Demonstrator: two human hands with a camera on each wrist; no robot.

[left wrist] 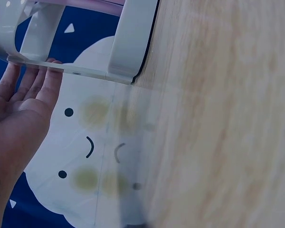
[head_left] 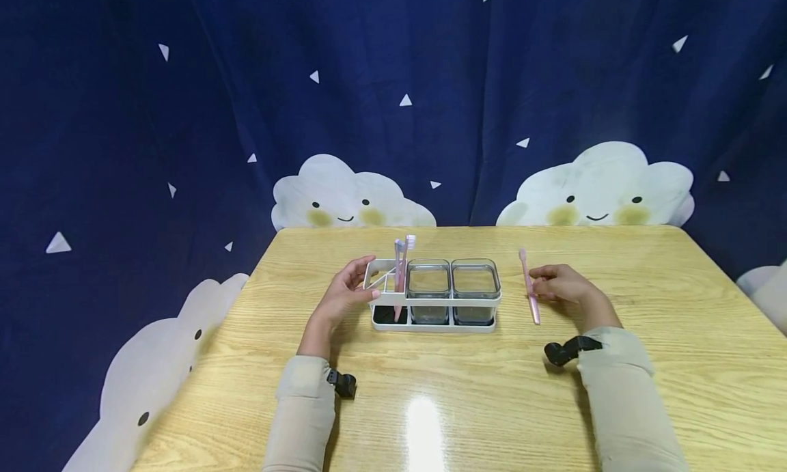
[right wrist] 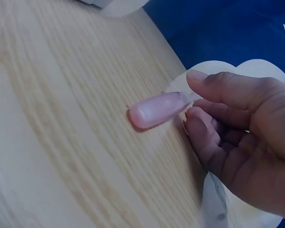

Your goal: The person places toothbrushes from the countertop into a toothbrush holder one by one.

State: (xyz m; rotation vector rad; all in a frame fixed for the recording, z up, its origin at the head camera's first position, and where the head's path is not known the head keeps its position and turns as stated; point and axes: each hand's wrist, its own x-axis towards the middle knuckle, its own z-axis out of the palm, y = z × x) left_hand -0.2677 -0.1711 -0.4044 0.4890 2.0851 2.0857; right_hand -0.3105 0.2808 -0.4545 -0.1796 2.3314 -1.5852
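A white toothbrush holder [head_left: 433,327] stands on the wooden table with two toothbrushes [head_left: 402,274] leaning upright in its left section. Two clear square cups [head_left: 428,281] fill its other sections. My left hand [head_left: 346,294] grips the holder's left end, thumb on the front rail and fingers round the side. In the left wrist view, fingertips [left wrist: 52,71] touch the holder's white frame [left wrist: 133,42]. To the right of the holder, my right hand [head_left: 562,285] pinches a pink toothbrush [head_left: 530,287] between thumb and fingers. Its rounded handle end [right wrist: 154,111] points away from the hand in the right wrist view.
The light wooden table [head_left: 467,390] stretches in front of both arms. Behind it hangs a dark blue curtain [head_left: 369,35] with white triangles and smiling clouds. Each wrist carries a small black camera, one on the left sleeve [head_left: 304,404] and one on the right sleeve [head_left: 627,397].
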